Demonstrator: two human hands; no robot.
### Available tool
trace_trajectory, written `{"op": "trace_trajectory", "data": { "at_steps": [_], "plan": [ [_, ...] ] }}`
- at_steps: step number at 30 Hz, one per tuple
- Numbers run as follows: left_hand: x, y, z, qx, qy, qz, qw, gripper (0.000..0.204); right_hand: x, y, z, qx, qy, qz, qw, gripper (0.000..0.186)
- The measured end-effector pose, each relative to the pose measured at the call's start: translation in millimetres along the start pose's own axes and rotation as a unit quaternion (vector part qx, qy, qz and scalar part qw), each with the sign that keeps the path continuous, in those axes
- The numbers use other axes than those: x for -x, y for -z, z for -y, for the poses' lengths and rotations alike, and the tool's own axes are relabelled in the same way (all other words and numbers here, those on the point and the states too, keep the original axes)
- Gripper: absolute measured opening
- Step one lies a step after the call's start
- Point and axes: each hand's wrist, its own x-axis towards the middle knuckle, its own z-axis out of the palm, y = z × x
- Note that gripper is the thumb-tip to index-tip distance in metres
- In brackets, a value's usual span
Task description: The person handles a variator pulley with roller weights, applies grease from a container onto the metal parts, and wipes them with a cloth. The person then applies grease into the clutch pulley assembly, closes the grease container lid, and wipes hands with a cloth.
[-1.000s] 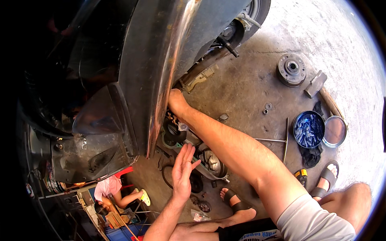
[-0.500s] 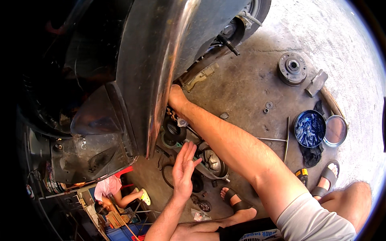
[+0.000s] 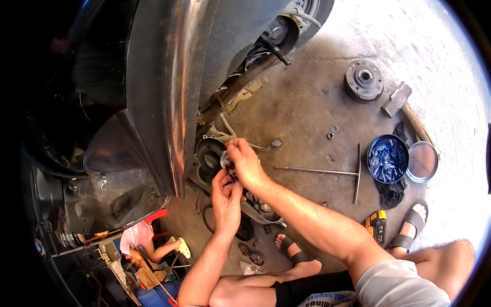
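My two hands meet beside the dark body panel of a scooter-like vehicle. My right hand is closed, its fingertips pinching a small dark part with something clear, like plastic, at its edge. From below, my left hand grips the same part between thumb and fingers. Its exact kind is hidden by the fingers. Just left of the hands lies a round dark housing with a greenish rim. Below my right wrist shows a metal engine cover, partly covered by the forearm.
A T-handle wrench lies right of my arm. Beyond it are an open tin of blue grease, its lid, a round clutch drum and a hammer. A yellow-black power tool lies near my foot. Another person sits lower left.
My right hand has come out from beside the panel and back toward me. My left hand, open before, has moved up and closed on the small part with it. The view has shifted slightly.
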Motion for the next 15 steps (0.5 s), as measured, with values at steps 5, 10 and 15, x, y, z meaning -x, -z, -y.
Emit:
{"op": "trace_trajectory", "data": {
  "at_steps": [5, 10, 15],
  "plan": [
    [-22, 0, 13, 0.096, 0.004, -0.055, 0.994, 0.011, 43, -10, -17, 0.125, 0.187, -0.004, 0.974, 0.048],
    [-25, -5, -5, 0.165, 0.013, -0.072, 0.984, 0.006, 38, 19, -9, 0.03, 0.115, 0.061, 0.991, 0.027],
    [-28, 0, -5, 0.055, -0.025, -0.063, 0.996, 0.016, 25, 18, 0, 0.042, 0.092, 0.05, 0.994, 0.01]
  ]
}}
